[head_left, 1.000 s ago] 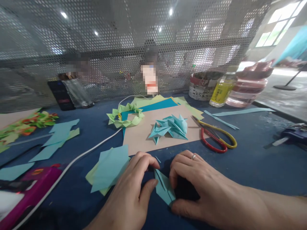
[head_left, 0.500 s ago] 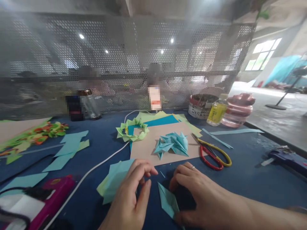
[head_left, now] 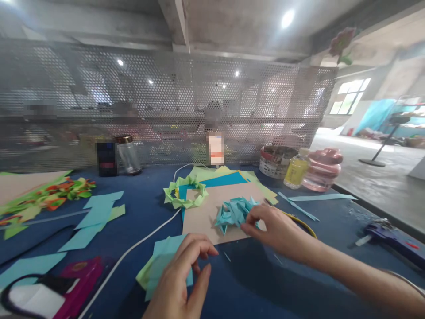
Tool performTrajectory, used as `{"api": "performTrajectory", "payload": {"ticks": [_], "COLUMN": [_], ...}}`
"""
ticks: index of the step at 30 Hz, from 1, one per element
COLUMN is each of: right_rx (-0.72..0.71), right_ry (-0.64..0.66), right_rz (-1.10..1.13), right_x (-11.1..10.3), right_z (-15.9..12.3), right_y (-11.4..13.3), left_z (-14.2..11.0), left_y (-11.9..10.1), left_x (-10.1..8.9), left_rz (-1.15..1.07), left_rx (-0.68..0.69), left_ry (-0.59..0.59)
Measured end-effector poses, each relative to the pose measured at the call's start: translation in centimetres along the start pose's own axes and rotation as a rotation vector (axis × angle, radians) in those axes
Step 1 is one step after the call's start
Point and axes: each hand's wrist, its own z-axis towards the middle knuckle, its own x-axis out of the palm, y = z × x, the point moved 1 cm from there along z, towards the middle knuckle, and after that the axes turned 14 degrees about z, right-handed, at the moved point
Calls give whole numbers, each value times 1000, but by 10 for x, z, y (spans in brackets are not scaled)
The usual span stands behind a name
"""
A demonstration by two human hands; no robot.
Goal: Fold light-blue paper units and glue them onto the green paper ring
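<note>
My left hand (head_left: 186, 274) is half curled above the table, thumb and fingers apart with nothing between them. Beneath and beside it lies a stack of light blue and green paper sheets (head_left: 162, 257). My right hand (head_left: 268, 226) is at the right side of a pile of folded light blue paper pieces (head_left: 234, 212). Its thumb and forefinger are closed on a folded blue paper piece at the pile's edge, mostly hidden by the fingers. The pile rests on a beige sheet (head_left: 199, 221). Behind it is a ring of folded light green paper (head_left: 186, 204).
Yellow-handled scissors (head_left: 303, 221) lie partly under my right forearm. A glue gun (head_left: 395, 239) is at the right, a yellow bottle (head_left: 295, 170) and pink bottle (head_left: 322, 170) behind. A white cable (head_left: 142, 239) crosses the left side near a magenta power strip (head_left: 81, 283).
The folded blue piece that lay by my right hand has left the front of the table. My right hand has moved forward to the pile. My left hand stays nearly in place; the view has tilted up.
</note>
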Motion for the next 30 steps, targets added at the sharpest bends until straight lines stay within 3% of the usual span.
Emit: {"api": "performTrajectory", "payload": {"ticks": [5,7,10,15,24,30], "right_rx": [-34,-92,-180,-300,-621,-674], "right_ry": [-119,-97,-41,16,-19,-65], "right_rz": [-101,-96,-60,24,51,44], "right_x": [-8,-2,10,26,35,31], "right_z": [12,4,-9,-21,-39,-34], "right_y": [-15,-12,-4,-1,-4,0], "left_z": [10,17,22,23,36,40], "left_y": [13,22,32,38,44,46], "left_x": [-21,-34,-48,-50,-55,-54], "left_rz": [285,490,629,727,689,681], "left_rx": [-13,-21,-73,-149,-258,-290], "left_ry": [171,275,346,474,487,402]}}
